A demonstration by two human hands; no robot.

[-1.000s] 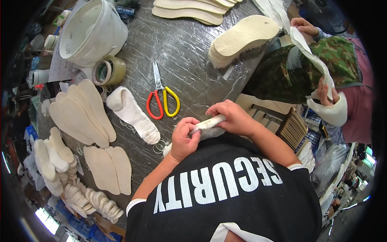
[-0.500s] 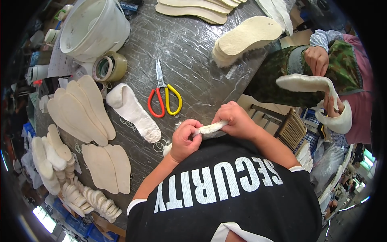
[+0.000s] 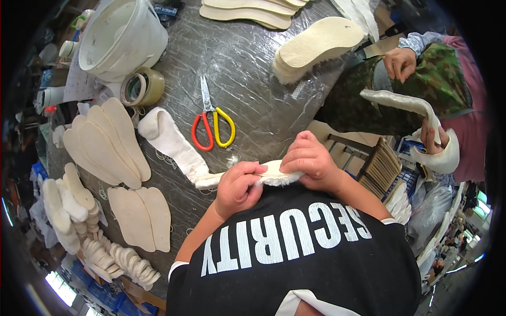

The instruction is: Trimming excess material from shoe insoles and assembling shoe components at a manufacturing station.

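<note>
Close in front of my chest, a cream insole with fluffy white edges is held between both hands. My left hand pinches it near the middle, and its narrow part sticks out to the left of that hand. Around the right end, my right hand is closed with fingers on top. A white fleecy insole lies on the table just left, its lower end meeting the held one. Beyond my hands rest scissors with one red and one yellow handle, blades pointing away.
Flat beige insoles and shorter pieces lie at left, beside piled insoles. A white bucket and tape rolls stand far left. More insoles are stacked at the far right. There, a co-worker's hand holds a fleecy strip.
The held insole has turned, now showing its flat cream face and reaching out past my left hand. My right hand's fingers have shifted over it. The co-worker's upper hand has moved off their strip.
</note>
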